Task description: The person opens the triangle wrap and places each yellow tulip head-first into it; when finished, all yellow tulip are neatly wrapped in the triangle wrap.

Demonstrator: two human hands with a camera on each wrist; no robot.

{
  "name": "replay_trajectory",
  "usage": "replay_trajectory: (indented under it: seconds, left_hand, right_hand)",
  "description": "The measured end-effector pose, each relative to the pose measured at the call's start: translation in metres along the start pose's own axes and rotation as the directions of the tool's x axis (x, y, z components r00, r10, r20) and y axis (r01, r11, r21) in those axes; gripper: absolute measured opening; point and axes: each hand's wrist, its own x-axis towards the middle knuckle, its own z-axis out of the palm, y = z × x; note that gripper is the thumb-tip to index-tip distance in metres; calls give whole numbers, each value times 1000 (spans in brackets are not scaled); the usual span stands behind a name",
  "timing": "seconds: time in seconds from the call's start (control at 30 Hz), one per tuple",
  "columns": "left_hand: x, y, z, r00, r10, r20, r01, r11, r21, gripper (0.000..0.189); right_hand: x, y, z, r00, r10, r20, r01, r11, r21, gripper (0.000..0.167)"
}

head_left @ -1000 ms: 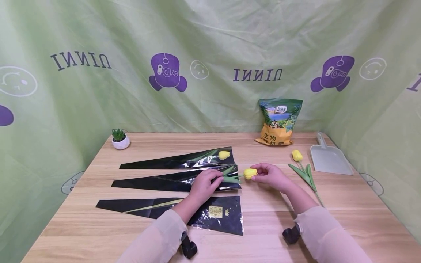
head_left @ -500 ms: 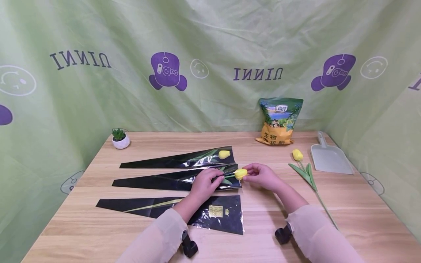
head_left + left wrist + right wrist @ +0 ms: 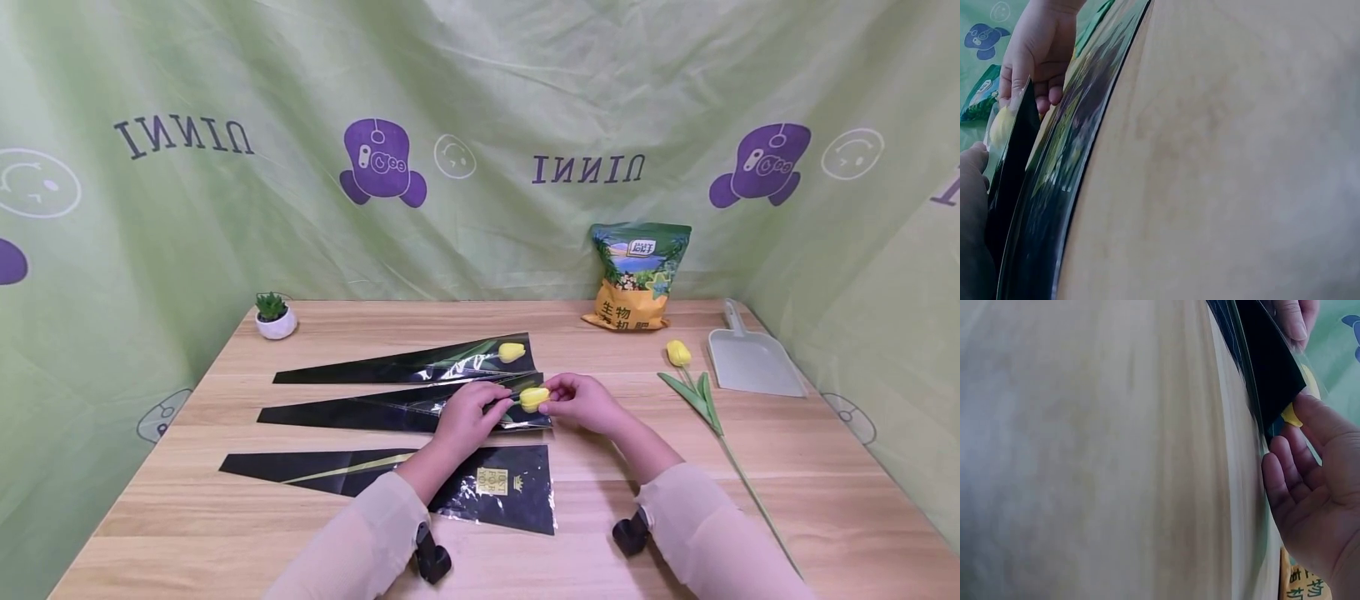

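Observation:
A yellow artificial tulip (image 3: 532,400) lies mostly inside the middle black flower sleeve (image 3: 337,413), its bloom at the wide right end. With thumb and fingers my right hand (image 3: 583,405) pinches the bloom from the right. My left hand (image 3: 467,418) grips the sleeve near its mouth, covering part of the stem and leaves. In the right wrist view, the bloom (image 3: 1291,416) shows beside the raised black sleeve edge (image 3: 1272,369), at my right thumb. The left wrist view shows the bloom (image 3: 1001,127) behind clear film, with my left thumb (image 3: 975,156) close to it.
Behind lies a sleeve (image 3: 360,367) with a tulip (image 3: 512,353) inside; in front, a flat printed sleeve (image 3: 517,508). Another tulip (image 3: 678,354) lies at right, near a grey dustpan (image 3: 753,364). A fertiliser bag (image 3: 637,279) and potted succulent (image 3: 275,321) stand at the back.
My right hand has moved left with the tulip, so its bloom has slid from outside the middle sleeve to within its mouth. The left hand has stayed on the sleeve.

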Motion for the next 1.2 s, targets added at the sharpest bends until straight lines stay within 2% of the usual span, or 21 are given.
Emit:
replay_trajectory:
  seconds: [0.13,0.3,0.5,0.87,1.03,1.2]
  left_hand:
    - [0,0,0,1000,2,-7,-2,1000,-10,18]
    - [2,0,0,1000,-8,-2,8,1000,-17,18]
    - [2,0,1,1000,11,-9,-11,1000,1,17]
    - [5,-1,1,1000,23,9,-23,1000,3,17]
    - [5,-2,1,999,35,25,-35,999,3,17]
    - [6,-5,1,999,30,16,-30,1000,8,18]
  right_hand:
    - [2,0,2,1000,16,0,-16,1000,3,36]
    - [5,0,6,1000,19,21,-20,998,53,38]
    - [8,0,12,1000,19,19,-20,997,72,38]
    - [10,-1,18,999,-33,3,33,998,58,39]
    - [3,-4,11,999,22,26,-23,998,54,43]
    - [-8,-5,-1,998,57,9,-58,994,94,39]
